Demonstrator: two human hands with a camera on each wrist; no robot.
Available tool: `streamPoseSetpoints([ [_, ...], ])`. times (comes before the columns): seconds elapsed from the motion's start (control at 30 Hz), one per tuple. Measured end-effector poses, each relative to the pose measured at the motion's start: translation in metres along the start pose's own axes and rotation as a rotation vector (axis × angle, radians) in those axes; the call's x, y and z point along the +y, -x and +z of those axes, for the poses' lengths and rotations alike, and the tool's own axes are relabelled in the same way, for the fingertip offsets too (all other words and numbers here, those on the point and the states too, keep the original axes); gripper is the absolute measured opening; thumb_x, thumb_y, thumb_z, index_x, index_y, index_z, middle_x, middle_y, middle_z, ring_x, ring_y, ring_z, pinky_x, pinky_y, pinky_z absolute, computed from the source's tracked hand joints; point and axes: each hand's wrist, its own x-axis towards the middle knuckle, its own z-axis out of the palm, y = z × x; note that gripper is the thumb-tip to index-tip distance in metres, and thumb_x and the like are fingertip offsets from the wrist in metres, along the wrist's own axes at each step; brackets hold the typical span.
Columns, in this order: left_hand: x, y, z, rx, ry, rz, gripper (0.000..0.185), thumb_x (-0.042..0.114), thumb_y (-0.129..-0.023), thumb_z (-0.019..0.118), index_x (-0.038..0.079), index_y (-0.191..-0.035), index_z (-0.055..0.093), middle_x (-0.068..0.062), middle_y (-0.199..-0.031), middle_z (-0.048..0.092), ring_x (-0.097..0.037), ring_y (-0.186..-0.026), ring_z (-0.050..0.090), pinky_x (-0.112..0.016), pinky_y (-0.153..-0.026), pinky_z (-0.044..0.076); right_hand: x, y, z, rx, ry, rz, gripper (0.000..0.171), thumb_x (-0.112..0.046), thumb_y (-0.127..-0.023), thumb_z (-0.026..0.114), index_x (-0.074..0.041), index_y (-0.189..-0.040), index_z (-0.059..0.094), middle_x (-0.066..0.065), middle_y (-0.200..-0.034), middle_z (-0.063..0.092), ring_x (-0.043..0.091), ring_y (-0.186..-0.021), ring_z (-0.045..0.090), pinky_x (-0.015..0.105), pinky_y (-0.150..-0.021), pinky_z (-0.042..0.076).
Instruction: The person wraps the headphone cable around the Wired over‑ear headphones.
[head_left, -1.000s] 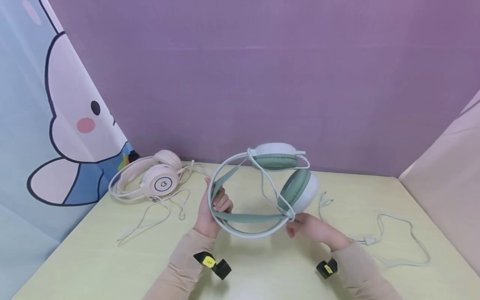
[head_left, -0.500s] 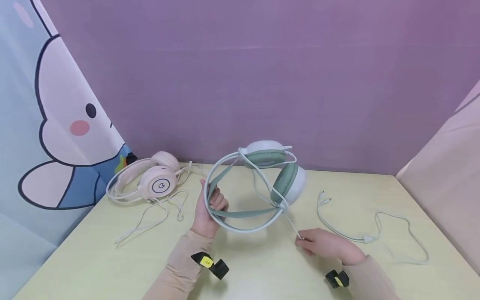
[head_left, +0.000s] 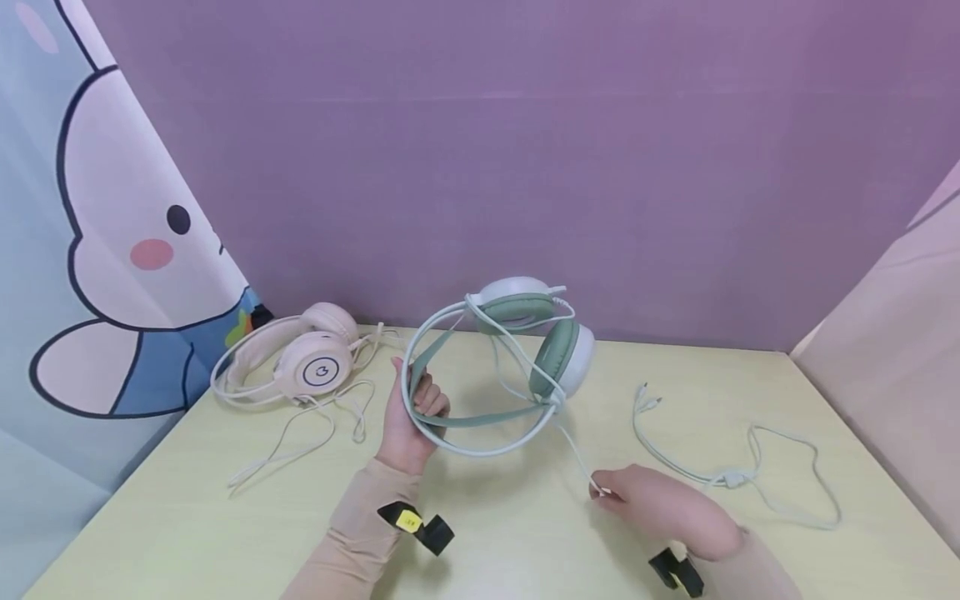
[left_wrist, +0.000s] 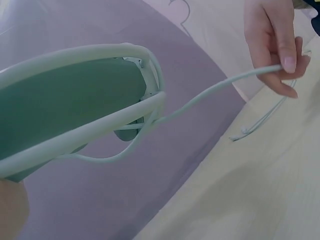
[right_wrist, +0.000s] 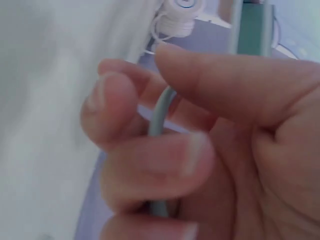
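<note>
Green-and-white headphones (head_left: pixel 474 452) are held up over the table, ear cups toward the upper right. My left hand (head_left: pixel 411 421) grips their headband, fingers curled round it at the left side. The pale green cable (left_wrist: pixel 197 98) is wound across the cups and looped round the lower end of the band. From that loop a stretch runs down to my right hand (head_left: pixel 652 504), which pinches it between thumb and fingers. In the right wrist view the cable (right_wrist: pixel 159 117) passes through my curled fingers. The cable's far part, with a splitter (head_left: pixel 733 478) and two plugs, lies on the table at right.
Pinkish-white headphones (head_left: pixel 318 367) with a loose white cable (head_left: pixel 288 450) lie at the table's back left. A purple curtain (head_left: pixel 525 167) stands behind the table (head_left: pixel 510 550), and a cartoon-printed cloth (head_left: pixel 82 467) hangs at left.
My right hand has moved from the lower ear cup down and to the right, drawing out a stretch of cable. The headphones and my left hand have shifted slightly left.
</note>
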Motion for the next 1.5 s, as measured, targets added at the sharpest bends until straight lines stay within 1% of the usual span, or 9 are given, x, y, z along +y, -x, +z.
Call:
streamPoseSetpoints([
  [0.2,0.000,0.000,0.001,0.003,-0.033,0.009,0.054,0.048,-0.096,0.034,0.008,-0.069,0.058,0.004,-0.047,0.044,-0.007,-0.037,0.044,-0.015,-0.039,0.031,-0.012,0.012,-0.009,0.031,0.059,-0.034,0.006,-0.019,-0.093,0.056,-0.015,-0.089,0.057,-0.016,-0.062,0.041,-0.003,-0.052,0.032,0.017,-0.047,0.033],
  [0.5,0.002,0.001,0.001,0.000,-0.041,0.008,0.054,0.048,-0.096,0.034,0.009,-0.068,0.059,0.004,-0.046,0.045,-0.006,-0.037,0.043,-0.015,-0.039,0.031,-0.020,0.026,-0.018,0.102,0.170,-0.102,0.006,-0.015,-0.088,0.063,-0.014,-0.091,0.058,-0.018,-0.065,0.045,-0.003,-0.057,0.036,0.018,-0.053,0.035],
  [0.73,0.004,0.001,0.001,-0.001,-0.021,0.013,0.054,0.048,-0.096,0.034,0.008,-0.068,0.057,0.003,-0.047,0.044,-0.008,-0.036,0.045,-0.016,-0.039,0.034,-0.018,0.039,-0.027,0.144,0.222,-0.053,0.013,-0.010,-0.084,0.067,-0.017,-0.092,0.061,-0.017,-0.071,0.050,-0.002,-0.059,0.037,0.020,-0.054,0.036],
  [0.9,0.005,0.001,0.001,0.010,-0.018,0.013,0.054,0.048,-0.096,0.035,0.008,-0.067,0.057,0.003,-0.047,0.044,-0.008,-0.036,0.044,-0.016,-0.039,0.034,-0.019,0.047,-0.032,0.224,0.275,0.036,0.019,-0.008,-0.083,0.067,-0.024,-0.081,0.058,-0.018,-0.066,0.047,-0.003,-0.057,0.036,0.019,-0.053,0.035],
  [1.03,0.006,0.001,0.001,0.007,-0.012,0.022,0.054,0.048,-0.096,0.035,0.008,-0.068,0.058,0.003,-0.047,0.044,-0.008,-0.036,0.044,-0.016,-0.039,0.034,-0.020,0.052,-0.035,0.351,0.387,0.128,0.022,-0.007,-0.081,0.069,-0.027,-0.079,0.060,-0.018,-0.067,0.053,-0.002,-0.057,0.039,0.021,-0.050,0.037],
  [1.17,0.006,0.001,0.001,-0.008,-0.002,0.028,0.054,0.048,-0.096,0.035,0.007,-0.070,0.059,0.003,-0.047,0.043,-0.009,-0.037,0.044,-0.016,-0.039,0.034,-0.024,0.052,-0.040,0.563,0.496,0.163,0.022,-0.001,-0.076,0.068,-0.022,-0.081,0.064,-0.016,-0.065,0.051,0.002,-0.052,0.034,0.021,-0.044,0.031],
  [1.27,0.007,0.001,0.000,-0.005,0.005,0.031,0.054,0.047,-0.096,0.035,0.007,-0.070,0.059,0.003,-0.047,0.043,-0.009,-0.037,0.044,-0.016,-0.039,0.034,-0.023,0.051,-0.045,0.802,0.556,0.046,0.021,0.002,-0.070,0.062,-0.016,-0.080,0.065,-0.014,-0.061,0.049,0.000,-0.049,0.030,0.019,-0.040,0.025],
  [1.37,0.007,0.001,0.000,0.008,0.011,0.036,0.053,0.047,-0.096,0.036,0.007,-0.070,0.059,0.002,-0.047,0.043,-0.009,-0.037,0.043,-0.017,-0.039,0.034,-0.020,0.050,-0.050,1.008,0.583,-0.095,0.015,-0.011,-0.082,0.050,-0.013,-0.079,0.065,-0.017,-0.057,0.045,-0.004,-0.049,0.026,0.017,-0.039,0.022],
  [1.5,0.007,0.000,0.001,0.023,0.006,0.038,0.053,0.048,-0.096,0.036,0.008,-0.069,0.058,0.002,-0.047,0.043,-0.008,-0.037,0.043,-0.017,-0.039,0.034,-0.018,0.051,-0.054,1.120,0.567,-0.226,0.046,-0.039,-0.097,0.033,-0.015,-0.074,0.065,-0.020,-0.054,0.036,-0.008,-0.050,0.023,0.013,-0.039,0.020],
])
